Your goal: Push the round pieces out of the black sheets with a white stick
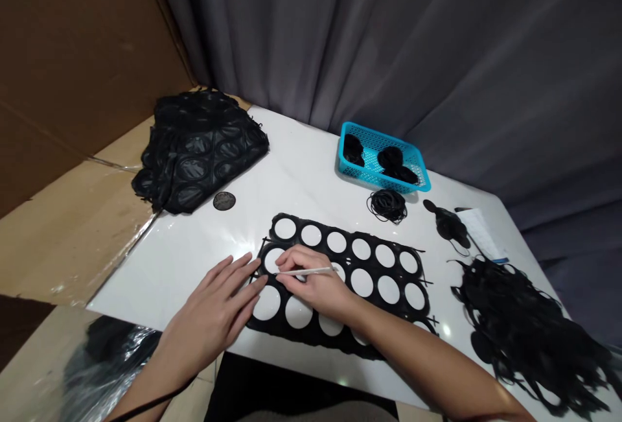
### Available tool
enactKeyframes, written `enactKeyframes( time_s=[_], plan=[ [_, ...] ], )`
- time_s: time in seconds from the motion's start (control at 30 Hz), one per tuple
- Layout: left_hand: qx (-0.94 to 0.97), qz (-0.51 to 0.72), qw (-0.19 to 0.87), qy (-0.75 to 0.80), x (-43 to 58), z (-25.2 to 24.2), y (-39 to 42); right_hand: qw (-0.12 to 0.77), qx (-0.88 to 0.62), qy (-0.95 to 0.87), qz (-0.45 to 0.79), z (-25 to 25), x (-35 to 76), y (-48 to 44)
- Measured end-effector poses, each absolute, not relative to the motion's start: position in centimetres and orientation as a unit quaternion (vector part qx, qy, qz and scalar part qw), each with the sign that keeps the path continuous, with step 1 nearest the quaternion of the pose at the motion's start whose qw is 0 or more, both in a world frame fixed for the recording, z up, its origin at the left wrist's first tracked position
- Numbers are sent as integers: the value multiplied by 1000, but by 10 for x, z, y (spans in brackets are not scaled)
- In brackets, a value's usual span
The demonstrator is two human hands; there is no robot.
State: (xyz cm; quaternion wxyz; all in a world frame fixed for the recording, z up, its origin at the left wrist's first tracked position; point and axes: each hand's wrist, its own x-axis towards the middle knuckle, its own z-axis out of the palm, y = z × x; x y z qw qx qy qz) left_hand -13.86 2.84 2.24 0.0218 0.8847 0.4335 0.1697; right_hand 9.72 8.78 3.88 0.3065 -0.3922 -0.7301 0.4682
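Note:
My left hand (pixel 214 305) lies flat with its fingers spread, the fingertips resting on the left end of a black sheet with round cut-out holes (pixel 373 252). My right hand (pixel 311 276) rests on the same sheet, pinching a thin white pointed stick (pixel 306 271) that lies across the holes. The hands nearly touch, and they hide part of the sheet's left end. The sheet lies on a glossy white table (pixel 301 175).
A heap of black perforated sheets (pixel 199 150) sits at the far left, with a dark round disc (pixel 224 201) beside it. A blue plastic basket (pixel 405 163) holds black bundles. Behind the sheet lie a black coil (pixel 387 206) and white paper (pixel 481 234). Tangled black strips (pixel 519 325) cover the right.

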Motion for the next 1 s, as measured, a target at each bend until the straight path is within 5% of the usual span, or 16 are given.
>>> enactKeyframes(
  time_s=[0.2, 0.43, 0.6, 0.73, 0.87, 1.0],
  plan=[
    [884, 173, 19, 434, -139, 20, 28, 293, -370, -780, 412, 35, 97, 85],
    [884, 162, 21, 438, -139, 21, 28, 184, -263, -941, 105, 33, 94, 73],
    [882, 167, 20, 440, -137, 23, 29, 263, -440, -858, 38, 42, 127, 128],
    [882, 180, 29, 435, -141, 22, 30, 353, -573, -717, 181, 53, 163, 160],
    [865, 228, 62, 442, -143, 23, 36, 436, -544, -531, 482, 54, 174, 151],
    [844, 256, 76, 465, -133, 30, 53, 472, -490, -332, 654, 48, 176, 141]
  ],
)
